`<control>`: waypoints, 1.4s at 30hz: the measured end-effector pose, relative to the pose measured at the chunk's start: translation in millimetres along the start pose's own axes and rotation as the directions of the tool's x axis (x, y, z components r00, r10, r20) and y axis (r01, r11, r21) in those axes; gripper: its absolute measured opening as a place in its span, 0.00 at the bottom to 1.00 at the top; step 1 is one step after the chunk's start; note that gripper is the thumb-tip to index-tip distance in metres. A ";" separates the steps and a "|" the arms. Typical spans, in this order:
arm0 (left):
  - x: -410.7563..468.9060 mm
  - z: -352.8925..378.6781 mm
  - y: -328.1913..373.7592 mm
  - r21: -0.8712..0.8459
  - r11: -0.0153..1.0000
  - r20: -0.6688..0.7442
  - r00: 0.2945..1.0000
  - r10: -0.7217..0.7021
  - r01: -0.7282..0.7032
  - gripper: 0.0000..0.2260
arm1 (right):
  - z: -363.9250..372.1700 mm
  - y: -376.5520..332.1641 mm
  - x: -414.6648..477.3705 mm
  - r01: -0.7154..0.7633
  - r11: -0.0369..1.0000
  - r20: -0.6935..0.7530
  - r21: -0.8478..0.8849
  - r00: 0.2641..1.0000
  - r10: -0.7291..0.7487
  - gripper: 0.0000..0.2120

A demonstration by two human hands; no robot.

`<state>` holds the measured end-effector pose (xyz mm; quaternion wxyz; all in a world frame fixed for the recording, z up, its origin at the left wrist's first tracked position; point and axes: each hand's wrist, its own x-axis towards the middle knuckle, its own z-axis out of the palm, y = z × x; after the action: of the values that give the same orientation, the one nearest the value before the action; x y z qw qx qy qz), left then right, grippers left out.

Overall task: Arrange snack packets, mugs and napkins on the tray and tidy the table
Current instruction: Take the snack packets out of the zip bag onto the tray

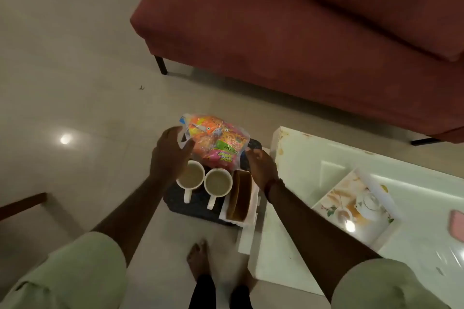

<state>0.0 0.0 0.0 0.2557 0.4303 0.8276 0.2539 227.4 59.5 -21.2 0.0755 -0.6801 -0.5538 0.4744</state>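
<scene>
A dark woven tray (193,209) sits just left of the white table's (296,183) corner. On it stand two white mugs (190,176) (218,182) of milky tea, a brown napkin holder (239,195) on white napkins, and a clear bag of bright snack packets (217,142) at the far side. My left hand (168,158) hovers over the left mug with fingers spread, its fingertips at the bag's left edge. My right hand (261,168) curls around the tray's far right rim beside the bag.
A red sofa (288,32) stands beyond the tray. On the table lie a white printed tray (356,203) with a teapot picture and a pink object (457,226) at the right edge. A dark wooden edge (22,204) shows at left; my bare foot (199,258) is below the tray.
</scene>
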 end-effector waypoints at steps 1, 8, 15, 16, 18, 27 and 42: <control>13.0 9.7 -4.2 -0.032 0.999 0.024 0.999 -0.041 0.042 0.28 | 3.0 0.0 9.9 0.006 1.000 0.049 0.008 0.999 -0.006 0.21; 70.1 56.1 -20.4 0.002 0.931 0.319 0.883 -0.346 0.364 0.38 | 32.7 14.6 47.2 -0.093 0.971 0.258 0.220 0.965 0.034 0.16; 82.1 133.7 2.7 -0.148 0.847 0.326 0.834 -0.445 0.510 0.17 | 42.5 16.8 52.1 -0.065 0.988 0.223 0.142 0.974 0.032 0.17; 85.4 136.5 3.6 -0.140 0.860 0.308 0.847 -0.433 0.491 0.18 | 41.4 15.3 51.5 -0.034 0.991 0.211 0.128 0.978 0.007 0.16; 83.1 119.7 -1.4 -0.135 0.898 0.261 0.889 -0.376 0.419 0.19 | 39.0 9.3 48.3 0.018 0.996 0.171 0.089 0.985 -0.033 0.14; 38.8 12.6 41.9 -0.432 0.901 0.053 0.999 -0.009 0.032 0.17 | -6.0 -34.4 7.4 0.239 0.968 -0.217 -0.074 0.944 -0.250 0.11; -122.7 -119.5 183.3 -0.831 0.530 0.322 0.923 0.210 0.170 0.24 | -154.6 -29.0 -192.6 0.507 0.787 -0.585 -0.352 0.537 -0.608 0.08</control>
<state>91.3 -35.5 231.0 0.5855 0.3024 0.5276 0.5361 332.5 -23.2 188.4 0.3694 -0.5937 -0.7068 0.1068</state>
